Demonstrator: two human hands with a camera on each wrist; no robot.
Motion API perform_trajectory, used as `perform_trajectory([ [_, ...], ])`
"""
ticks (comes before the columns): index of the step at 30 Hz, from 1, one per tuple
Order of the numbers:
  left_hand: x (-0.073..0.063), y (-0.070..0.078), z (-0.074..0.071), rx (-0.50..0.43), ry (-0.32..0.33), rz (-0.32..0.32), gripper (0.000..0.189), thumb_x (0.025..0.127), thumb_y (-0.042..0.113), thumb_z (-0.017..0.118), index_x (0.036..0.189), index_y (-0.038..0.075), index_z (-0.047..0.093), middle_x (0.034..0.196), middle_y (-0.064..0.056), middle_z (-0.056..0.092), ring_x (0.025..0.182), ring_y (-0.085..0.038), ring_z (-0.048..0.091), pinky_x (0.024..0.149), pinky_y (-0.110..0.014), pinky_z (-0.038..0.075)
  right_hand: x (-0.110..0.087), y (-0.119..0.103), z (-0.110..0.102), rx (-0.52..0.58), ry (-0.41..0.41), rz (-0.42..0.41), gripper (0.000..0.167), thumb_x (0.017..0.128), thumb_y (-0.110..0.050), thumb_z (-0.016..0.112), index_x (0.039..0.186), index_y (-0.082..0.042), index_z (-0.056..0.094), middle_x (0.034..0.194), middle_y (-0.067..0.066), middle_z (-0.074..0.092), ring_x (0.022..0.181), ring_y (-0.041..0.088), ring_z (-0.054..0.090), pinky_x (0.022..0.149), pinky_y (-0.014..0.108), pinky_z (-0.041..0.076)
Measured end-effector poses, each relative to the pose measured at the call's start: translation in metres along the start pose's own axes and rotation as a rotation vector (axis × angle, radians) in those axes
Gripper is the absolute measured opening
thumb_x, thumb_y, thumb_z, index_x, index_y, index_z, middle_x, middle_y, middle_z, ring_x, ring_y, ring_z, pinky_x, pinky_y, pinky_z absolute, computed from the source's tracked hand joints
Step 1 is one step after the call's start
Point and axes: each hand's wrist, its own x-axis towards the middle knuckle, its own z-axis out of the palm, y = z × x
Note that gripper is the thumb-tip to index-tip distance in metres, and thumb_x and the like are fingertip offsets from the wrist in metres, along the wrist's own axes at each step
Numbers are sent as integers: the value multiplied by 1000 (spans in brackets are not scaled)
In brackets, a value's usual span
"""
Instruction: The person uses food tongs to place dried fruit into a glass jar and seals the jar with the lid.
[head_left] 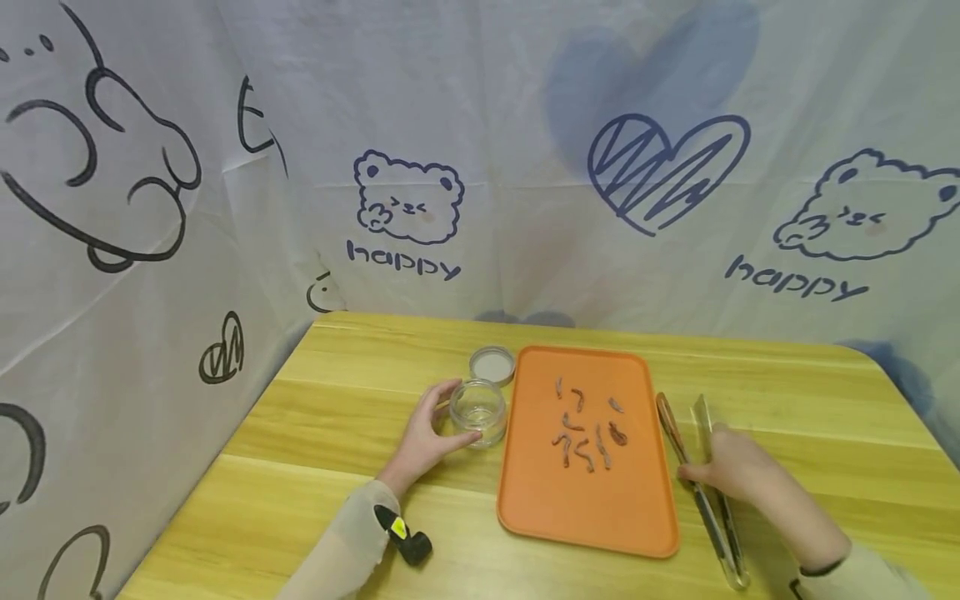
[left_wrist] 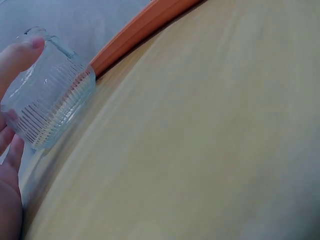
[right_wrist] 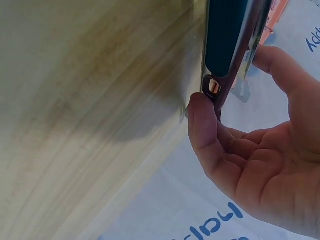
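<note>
In the head view my left hand (head_left: 429, 433) holds a clear glass jar (head_left: 478, 414), thumb at its near side and fingers round the far side. Ribbed glass (left_wrist: 57, 107) shows low on the jar in the left wrist view. My right hand (head_left: 738, 467) grips a pair of metal tongs (head_left: 711, 521) with dark handle grips between thumb and fingers, just right of the orange tray (head_left: 585, 521). The tongs' arms are spread apart. Several small brown, worm-like pieces (head_left: 587, 454) lie scattered on the tray.
Behind the jar a round lid (head_left: 492, 365) lies on the wooden table (head_left: 300, 467), close to the tray's left edge. A white cloth (head_left: 510, 125) with printed drawings hangs behind and to the left of the table.
</note>
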Motion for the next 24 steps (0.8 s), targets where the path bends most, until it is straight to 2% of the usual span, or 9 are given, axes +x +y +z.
perform_trajectory([
  [3, 0, -2, 1, -11, 4, -11, 77, 71, 12, 86, 136, 6, 46, 135, -10, 47, 124, -28, 45, 104, -40, 42, -1, 1, 2, 0, 17, 5, 95, 79, -45, 75, 115, 33, 34, 67, 10, 48, 52, 17, 45, 45, 29, 39],
  [6, 0, -2, 1, -26, 5, -52, 77, 70, 9, 86, 136, 9, 46, 136, -8, 47, 125, -25, 44, 106, -38, 39, -1, 2, 2, -9, 38, 6, 96, 77, -49, 75, 114, 31, 35, 68, 10, 49, 54, 18, 47, 45, 30, 41],
  [9, 0, 0, 1, -35, -1, -75, 78, 71, 5, 84, 137, 7, 45, 137, -11, 46, 126, -27, 43, 107, -39, 38, -2, 2, 3, -5, 53, 3, 84, 78, -44, 76, 106, 27, 41, 68, 10, 49, 55, 18, 47, 45, 30, 42],
  [14, -3, 22, -1, -36, -24, -72, 76, 73, 2, 82, 137, -3, 42, 138, -19, 44, 127, -35, 41, 108, -45, 36, 0, 5, 3, 11, 42, 11, 57, 82, -29, 72, 99, 18, 44, 70, 12, 50, 58, 21, 49, 47, 32, 43],
  [16, -3, 31, -1, -33, -30, -70, 75, 74, 2, 81, 137, -5, 41, 137, -20, 44, 127, -36, 41, 107, -46, 37, 0, 8, 1, 4, 30, 23, 58, 83, -25, 70, 105, 21, 42, 78, 19, 55, 65, 26, 55, 51, 36, 48],
  [18, -3, 33, -2, -26, -35, -77, 75, 74, 2, 81, 137, -6, 41, 137, -20, 44, 126, -35, 42, 107, -45, 37, 0, 13, 0, -11, 32, 23, 62, 83, -23, 69, 110, 23, 39, 84, 24, 56, 72, 31, 58, 55, 40, 51],
  [21, -3, 34, -2, -25, -37, -80, 75, 74, 3, 81, 137, -6, 41, 137, -20, 44, 126, -35, 42, 107, -44, 37, -2, 19, -3, -42, 82, -1, 60, 82, -20, 69, 112, 23, 40, 89, 28, 56, 78, 35, 59, 58, 44, 53],
  [24, -3, 33, -3, -23, -36, -81, 76, 74, 4, 82, 137, -6, 41, 137, -20, 44, 126, -35, 42, 107, -43, 37, -5, 24, -5, -61, 157, -42, 55, 82, -16, 68, 112, 22, 42, 89, 28, 55, 76, 35, 57, 56, 43, 51],
])
